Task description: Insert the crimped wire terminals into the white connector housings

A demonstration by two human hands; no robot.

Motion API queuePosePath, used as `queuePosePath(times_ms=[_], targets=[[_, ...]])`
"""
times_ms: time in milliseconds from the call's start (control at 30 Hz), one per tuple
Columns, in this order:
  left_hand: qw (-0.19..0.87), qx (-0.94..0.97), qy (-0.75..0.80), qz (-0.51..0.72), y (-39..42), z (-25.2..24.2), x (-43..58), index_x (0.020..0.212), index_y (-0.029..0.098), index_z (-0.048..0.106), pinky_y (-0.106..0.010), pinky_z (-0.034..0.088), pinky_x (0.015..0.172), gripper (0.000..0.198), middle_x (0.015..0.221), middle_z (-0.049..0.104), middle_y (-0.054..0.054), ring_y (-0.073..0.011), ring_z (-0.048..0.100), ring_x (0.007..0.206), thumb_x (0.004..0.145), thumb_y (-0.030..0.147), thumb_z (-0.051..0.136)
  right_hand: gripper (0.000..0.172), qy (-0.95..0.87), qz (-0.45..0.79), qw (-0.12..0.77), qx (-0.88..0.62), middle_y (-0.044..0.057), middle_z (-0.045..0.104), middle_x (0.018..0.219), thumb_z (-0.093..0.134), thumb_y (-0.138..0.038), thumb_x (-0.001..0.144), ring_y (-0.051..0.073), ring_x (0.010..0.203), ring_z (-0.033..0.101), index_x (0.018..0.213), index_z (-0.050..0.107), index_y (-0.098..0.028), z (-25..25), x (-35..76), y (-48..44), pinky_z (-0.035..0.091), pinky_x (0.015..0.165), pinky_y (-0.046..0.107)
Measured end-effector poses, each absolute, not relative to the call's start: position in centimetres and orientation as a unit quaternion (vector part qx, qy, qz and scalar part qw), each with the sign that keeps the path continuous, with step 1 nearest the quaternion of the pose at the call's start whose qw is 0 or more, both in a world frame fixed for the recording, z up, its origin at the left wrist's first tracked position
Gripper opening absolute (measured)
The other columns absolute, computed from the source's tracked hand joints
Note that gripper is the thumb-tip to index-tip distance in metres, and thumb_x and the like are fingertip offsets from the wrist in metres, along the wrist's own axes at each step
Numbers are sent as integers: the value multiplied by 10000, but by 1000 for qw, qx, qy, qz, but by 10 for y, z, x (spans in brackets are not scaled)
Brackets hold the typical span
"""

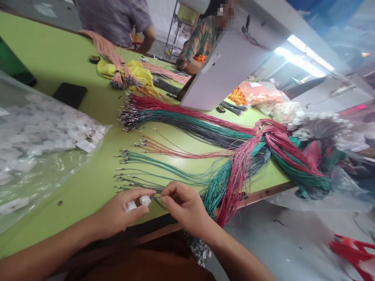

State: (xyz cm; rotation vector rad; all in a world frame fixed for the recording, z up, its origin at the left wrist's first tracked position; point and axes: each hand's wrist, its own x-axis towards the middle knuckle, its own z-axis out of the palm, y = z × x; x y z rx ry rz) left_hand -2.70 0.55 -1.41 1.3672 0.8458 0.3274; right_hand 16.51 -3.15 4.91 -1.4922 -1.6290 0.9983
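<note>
In the head view, the left hand [117, 214] holds two white pieces [145, 200] above the green table [88, 191]; the right hand [187, 207] pinches one thin wire [157, 196] beside them. Beyond lie one clear bag [58, 177] and two tied peach bundles [116, 78].

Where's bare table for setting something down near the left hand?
Nearest: green table between the plastic bag, loose wire ends and left hand. Another patch lies beyond the black flat object, left of the peach wires. Crowded: the right side, heaped with red wires and green wires.
</note>
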Motion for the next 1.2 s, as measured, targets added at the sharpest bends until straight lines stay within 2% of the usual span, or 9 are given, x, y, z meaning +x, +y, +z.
queuePosePath(times_ms=[67, 167, 267, 433, 533, 600, 767, 1033, 1200], targets=[[714, 564, 394, 129, 4, -18, -26, 1108, 209, 630, -183, 365, 389, 392, 671, 588, 30, -81, 460, 409, 801, 450, 603, 113, -640, 346, 354, -588, -28, 549, 607, 530, -107, 783, 72, 513, 459, 717, 600, -166, 41, 170, -29, 362, 480, 181], [739, 531, 397, 124, 3, -23, -24, 1062, 179, 631, -168, 338, 361, 407, 559, 503, 65, -72, 420, 381, 773, 465, 634, 114, -672, 303, 352, -577, -23, 544, 589, 557, -130, 793, 78, 506, 459, 735, 648, -166, 36, 175, -29, 353, 481, 195], [740, 521, 406, 125, 4, -20, -22, 1047, 169, 650, -170, 362, 362, 414, 575, 506, 59, -71, 423, 395, 735, 440, 674, 116, -694, 273, 347, -569, -18, 569, 579, 573, -151, 812, 83, 496, 460, 765, 678, -170, 35, 177, -31, 361, 493, 208], [729, 541, 396, 138, 6, -6, -23, 1101, 224, 662, -171, 367, 364, 412, 806, 578, 17, -43, 446, 408, 742, 426, 664, 132, -701, 256, 337, -574, -15, 573, 568, 566, -147, 816, 86, 494, 471, 741, 671, -173, 37, 179, -33, 378, 503, 211], [736, 536, 397, 119, 7, -5, -23, 1194, 213, 592, -173, 369, 382, 432, 556, 488, 76, -62, 424, 368, 836, 452, 548, 144, -694, 262, 336, -580, -13, 566, 565, 551, -143, 813, 91, 506, 487, 712, 649, -172, 37, 180, -34, 384, 503, 210], [752, 511, 396, 128, 7, -8, -23, 1169, 193, 550, -165, 353, 364, 426, 480, 403, 111, -66, 387, 351, 851, 475, 519, 156, -691, 277, 336, -577, -1, 598, 596, 535, -136, 815, 97, 535, 523, 701, 636, -171, 35, 179, -35, 407, 531, 214], [767, 477, 402, 153, 7, -14, -22, 970, 204, 499, -150, 319, 320, 383, 497, 417, 117, -51, 343, 341, 799, 540, 565, 162, -677, 325, 330, -571, 12, 648, 643, 525, -129, 800, 109, 591, 581, 679, 624, -172, 29, 176, -36, 455, 590, 215], [759, 470, 422, 160, 6, -9, -20, 958, 190, 507, -149, 317, 329, 378, 467, 416, 126, -48, 361, 324, 790, 519, 586, 176, -658, 365, 311, -580, 2, 683, 649, 533, -97, 773, 109, 598, 615, 655, 642, -168, 27, 174, -33, 464, 603, 196], [758, 467, 429, 156, 6, -10, -20, 944, 185, 519, -155, 319, 322, 380, 517, 467, 107, -45, 366, 329, 776, 514, 606, 177, -666, 336, 313, -588, 3, 688, 657, 530, -100, 779, 108, 588, 610, 668, 648, -171, 26, 172, -32, 459, 595, 198]])
